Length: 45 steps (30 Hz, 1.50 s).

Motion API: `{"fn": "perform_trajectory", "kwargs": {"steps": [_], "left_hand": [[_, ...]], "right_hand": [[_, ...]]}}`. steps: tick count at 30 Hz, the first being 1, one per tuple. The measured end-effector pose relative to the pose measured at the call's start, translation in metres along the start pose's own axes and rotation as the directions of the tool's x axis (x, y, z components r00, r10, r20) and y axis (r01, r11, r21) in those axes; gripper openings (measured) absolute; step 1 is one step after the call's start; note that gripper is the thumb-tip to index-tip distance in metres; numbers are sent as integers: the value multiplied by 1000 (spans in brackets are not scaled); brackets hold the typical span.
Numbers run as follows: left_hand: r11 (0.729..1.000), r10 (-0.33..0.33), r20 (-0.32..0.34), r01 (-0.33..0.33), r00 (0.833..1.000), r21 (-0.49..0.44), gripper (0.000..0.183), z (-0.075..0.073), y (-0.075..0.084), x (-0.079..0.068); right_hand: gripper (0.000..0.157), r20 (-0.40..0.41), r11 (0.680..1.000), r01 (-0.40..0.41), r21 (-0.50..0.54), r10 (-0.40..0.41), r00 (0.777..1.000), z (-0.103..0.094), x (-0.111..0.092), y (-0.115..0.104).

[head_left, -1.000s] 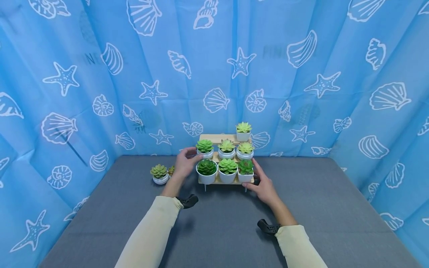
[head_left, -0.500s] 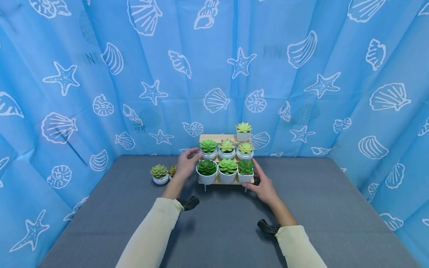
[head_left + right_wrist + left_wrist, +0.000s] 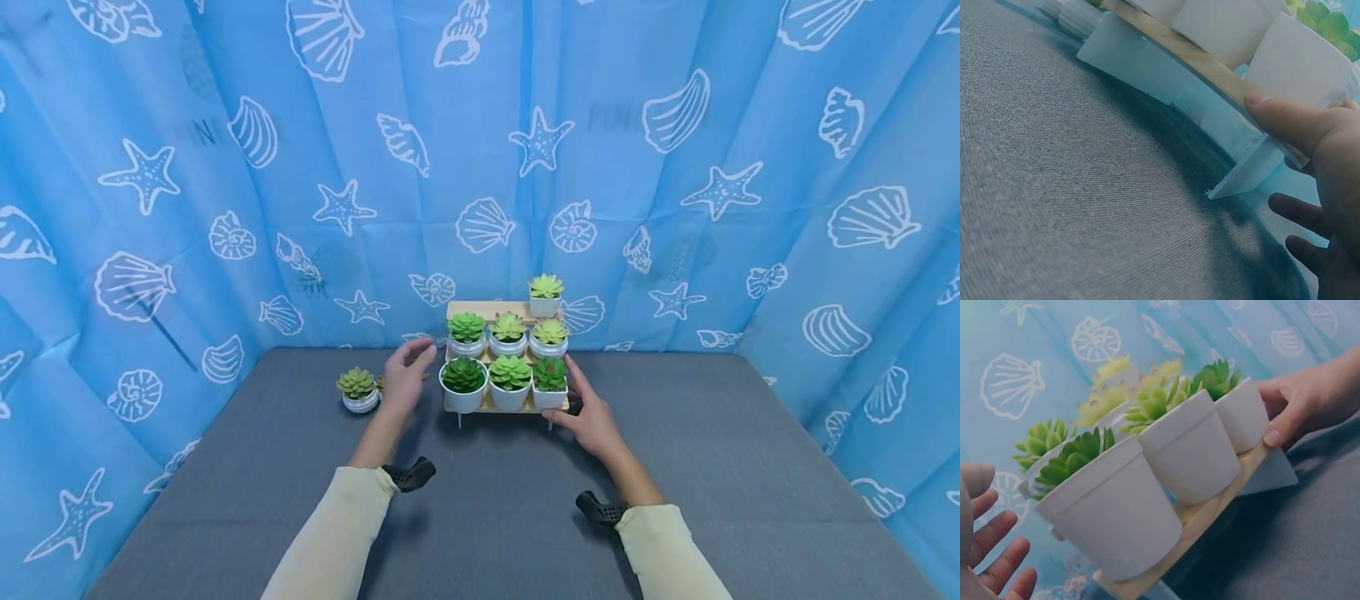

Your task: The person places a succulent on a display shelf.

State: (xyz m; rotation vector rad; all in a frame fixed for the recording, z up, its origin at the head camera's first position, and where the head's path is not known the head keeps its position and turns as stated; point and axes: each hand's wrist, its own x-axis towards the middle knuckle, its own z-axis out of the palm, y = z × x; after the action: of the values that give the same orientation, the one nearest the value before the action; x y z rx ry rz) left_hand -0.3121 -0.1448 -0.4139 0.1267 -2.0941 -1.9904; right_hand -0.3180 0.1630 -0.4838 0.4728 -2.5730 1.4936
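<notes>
A three-tier wooden plant stand [image 3: 480, 310] with clear legs holds several potted succulents. Along its bottom shelf stand a dark green succulent [image 3: 462, 377], a lighter green one [image 3: 510, 375] and a square-potted one [image 3: 551, 382] at the right. My right hand [image 3: 591, 421] holds the shelf's right end; in the right wrist view its thumb [image 3: 1285, 115] lies on the wooden edge beside the white pot [image 3: 1297, 62]. Left of the stand, my left hand [image 3: 405, 377] is apart from it, fingers extended and holding nothing. Nearest to it is the middle-tier left succulent [image 3: 467, 327].
Two more potted succulents are on the grey table at the left: one [image 3: 357, 388] in plain sight, the other mostly behind my left hand. One pot [image 3: 545, 296] stands at the top tier's right end. A blue shell-patterned curtain [image 3: 480, 150] encloses the table.
The middle-tier left succulent shifted slightly right, under my left hand, onto its present spot. My left hand then let go and drew back to the left. My right hand stayed in place.
</notes>
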Motion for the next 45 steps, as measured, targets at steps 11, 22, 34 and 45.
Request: {"fn": "perform_trajectory", "kwargs": {"steps": [11,22,34,45], "left_hand": [[998,18,-75,-23,997,-59,24,-28,-11,-15],[954,246,-49,-233,968,186,20,-60,-17,-25],[742,571,-85,-468,816,480,27,-90,-32,-19],[783,517,-162,-388,840,486,52,-107,-48,-10]], "right_hand": [[99,-2,1000,12,-7,-12,1000,-2,1,0],[99,-3,1000,-2,-23,2,1000,-2,2,1],[100,-4,1000,-13,-19,13,1000,0,3,0],[100,-1,999,-30,-14,30,1000,0,1,-1]]}}
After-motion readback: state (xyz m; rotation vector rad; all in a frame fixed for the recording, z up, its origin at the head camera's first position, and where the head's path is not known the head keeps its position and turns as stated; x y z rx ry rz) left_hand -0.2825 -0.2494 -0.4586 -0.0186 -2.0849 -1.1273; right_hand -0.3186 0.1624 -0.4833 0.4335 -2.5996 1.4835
